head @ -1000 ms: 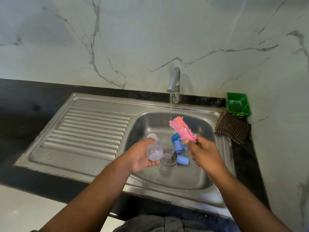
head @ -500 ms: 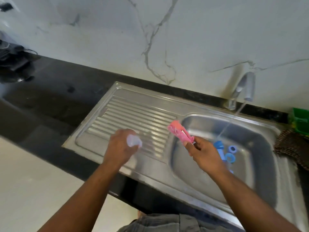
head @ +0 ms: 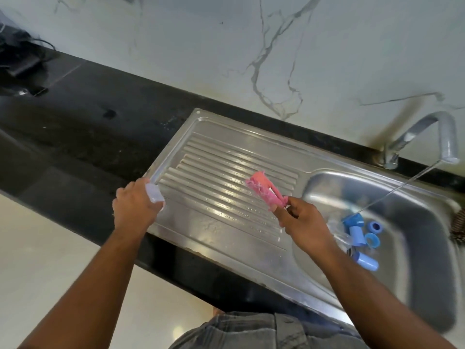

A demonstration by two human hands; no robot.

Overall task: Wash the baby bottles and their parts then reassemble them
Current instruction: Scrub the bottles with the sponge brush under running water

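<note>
Left hand (head: 136, 207) grips a clear bottle part (head: 154, 193) at the left edge of the drainboard (head: 226, 222); right hand (head: 302, 222) pinches the pink brush (head: 263, 190) by its handle, with the head up over the ribs. Blue bottle parts (head: 357, 235) lie loose in the sink basin (head: 415, 273), right of both hands. Faucet (head: 427, 137) stands at the back with a thin stream landing on them, and black tabletop (head: 100, 137) lies all around.

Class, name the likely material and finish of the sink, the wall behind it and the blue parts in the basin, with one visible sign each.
Sink: probably stainless steel, satin finish; it shows bright, blurred reflections. Wall: looks like polished marble or marble-look tile; white with grey veins. Blue parts: likely plastic, smooth; even, saturated colour.
</note>
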